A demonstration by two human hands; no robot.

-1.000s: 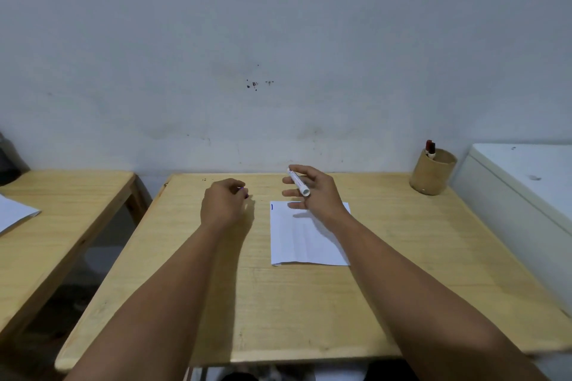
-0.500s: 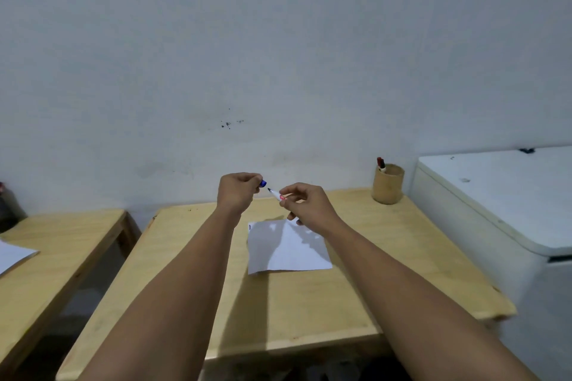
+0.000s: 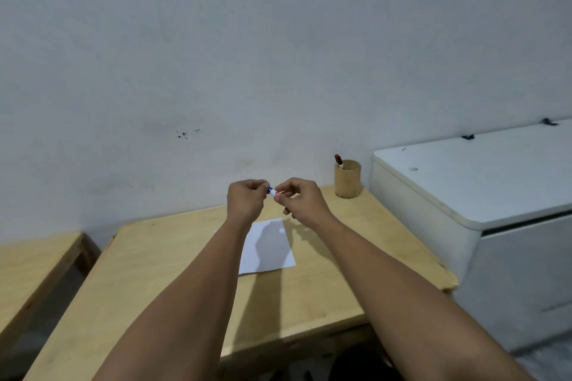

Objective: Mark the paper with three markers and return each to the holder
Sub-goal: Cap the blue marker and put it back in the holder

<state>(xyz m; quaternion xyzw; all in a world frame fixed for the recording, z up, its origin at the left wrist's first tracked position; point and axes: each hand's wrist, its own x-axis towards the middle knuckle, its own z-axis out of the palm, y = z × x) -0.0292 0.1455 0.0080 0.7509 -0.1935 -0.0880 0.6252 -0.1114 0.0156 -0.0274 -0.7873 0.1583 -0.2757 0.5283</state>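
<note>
Both my hands are raised above the wooden table (image 3: 325,297), meeting at a white marker (image 3: 273,193). My left hand (image 3: 246,199) pinches its blue cap, which sits on or right at the marker's tip. My right hand (image 3: 298,199) grips the marker's white body, mostly hidden in the fist. Under the hands a white sheet of paper (image 3: 268,249) lies flat, partly covered by my left forearm. A round wooden holder (image 3: 348,179) stands at the table's far right corner with a red-capped marker (image 3: 339,161) sticking out.
A white chest-like cabinet (image 3: 483,182) stands right beside the table's right edge. A second wooden table (image 3: 34,260) is to the left across a narrow gap. A plain grey wall runs directly behind the table.
My hands lifted off the table and came together; the blue cap has closed onto the marker's tip. The view has tilted upward and the table now appears lower.
</note>
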